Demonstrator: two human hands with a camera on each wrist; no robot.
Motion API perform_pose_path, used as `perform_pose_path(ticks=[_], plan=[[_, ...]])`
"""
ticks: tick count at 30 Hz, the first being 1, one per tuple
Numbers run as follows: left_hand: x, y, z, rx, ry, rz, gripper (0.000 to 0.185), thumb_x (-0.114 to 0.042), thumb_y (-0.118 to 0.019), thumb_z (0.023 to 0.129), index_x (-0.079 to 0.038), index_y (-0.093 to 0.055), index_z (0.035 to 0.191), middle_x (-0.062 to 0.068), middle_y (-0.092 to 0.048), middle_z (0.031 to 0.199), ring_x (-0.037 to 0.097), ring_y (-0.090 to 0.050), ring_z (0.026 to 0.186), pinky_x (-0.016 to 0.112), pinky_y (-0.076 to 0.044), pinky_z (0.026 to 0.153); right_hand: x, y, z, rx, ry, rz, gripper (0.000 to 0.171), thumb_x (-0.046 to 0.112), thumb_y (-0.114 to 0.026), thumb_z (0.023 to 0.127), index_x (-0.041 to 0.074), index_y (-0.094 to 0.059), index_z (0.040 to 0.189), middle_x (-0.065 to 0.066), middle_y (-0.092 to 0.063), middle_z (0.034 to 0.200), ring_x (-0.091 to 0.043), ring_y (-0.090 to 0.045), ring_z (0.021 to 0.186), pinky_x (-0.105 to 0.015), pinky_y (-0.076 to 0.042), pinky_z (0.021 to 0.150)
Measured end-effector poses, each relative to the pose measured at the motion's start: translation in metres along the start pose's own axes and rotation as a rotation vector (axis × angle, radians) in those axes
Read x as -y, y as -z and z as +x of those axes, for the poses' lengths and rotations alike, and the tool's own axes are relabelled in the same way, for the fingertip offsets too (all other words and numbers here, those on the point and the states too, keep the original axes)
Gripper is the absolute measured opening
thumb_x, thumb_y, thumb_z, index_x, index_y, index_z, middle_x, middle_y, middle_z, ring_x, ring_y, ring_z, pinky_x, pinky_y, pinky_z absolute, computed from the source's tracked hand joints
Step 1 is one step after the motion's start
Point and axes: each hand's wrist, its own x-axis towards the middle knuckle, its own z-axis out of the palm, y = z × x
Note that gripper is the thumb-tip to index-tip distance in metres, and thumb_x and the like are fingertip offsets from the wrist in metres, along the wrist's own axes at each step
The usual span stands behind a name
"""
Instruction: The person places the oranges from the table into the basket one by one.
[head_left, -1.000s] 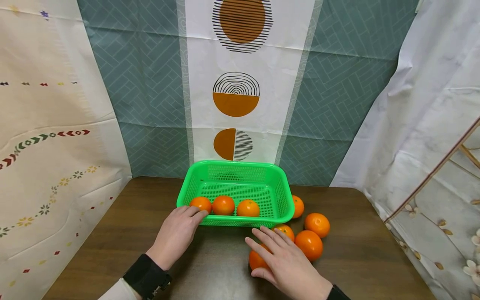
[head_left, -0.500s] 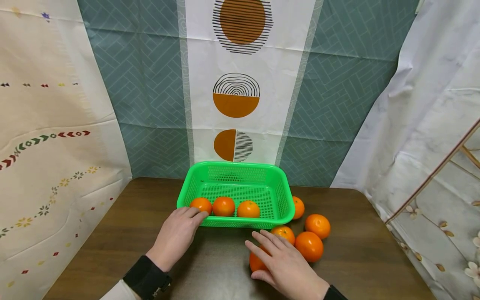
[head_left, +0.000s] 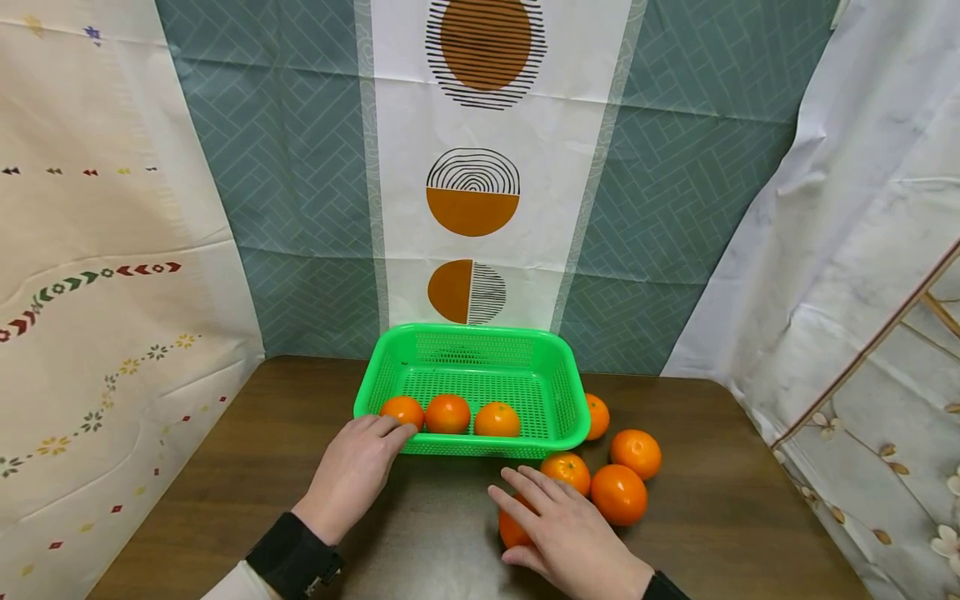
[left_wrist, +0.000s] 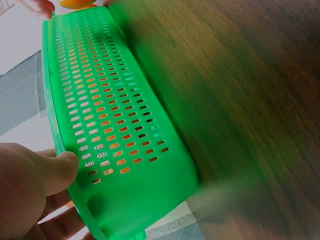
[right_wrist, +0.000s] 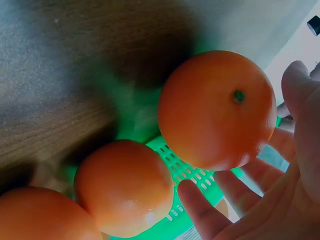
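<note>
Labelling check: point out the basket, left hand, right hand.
basket (head_left: 480, 333), head view, back rim.
left hand (head_left: 352, 475), head view, back of hand.
right hand (head_left: 573, 542), head view, back of hand.

A dark wooden table (head_left: 247, 467) stands against a teal patterned curtain (head_left: 300, 167). Its white centre strip (head_left: 480, 125) shows 3 orange circles. Pale drapes (head_left: 847, 208) hang alongside.

- No words, labels, brand names or numbers can be read in any of the three views.
- The backdrop cloth (head_left: 480, 167) carries only abstract orange-and-black round shapes, no letters.
- The cloth on the left (head_left: 90, 275) shows small arrow and flower patterns, no writing.
</note>
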Motion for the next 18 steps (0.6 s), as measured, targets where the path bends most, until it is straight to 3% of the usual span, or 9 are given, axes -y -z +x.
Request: perform_pose_path(ticks=[18], plan=[[0.0003,0.0001,0.0001,0.001,-0.006,0.004,0.038,-0.004,-0.085,0.08,-0.015,-0.074,0.114,-0.001,-0.067,0.104,0.023,-0.061,0.092,0.041,-0.052,0.09,-0.0003,-0.007,-0.0008,0.049,0.017,0.031,0.082,0.068,-0.062,0.088,0.028,-0.039,0.156,-0.001,-0.038,0.158,-0.025,-0.042,0.139,-0.048,-0.05,0.098]])
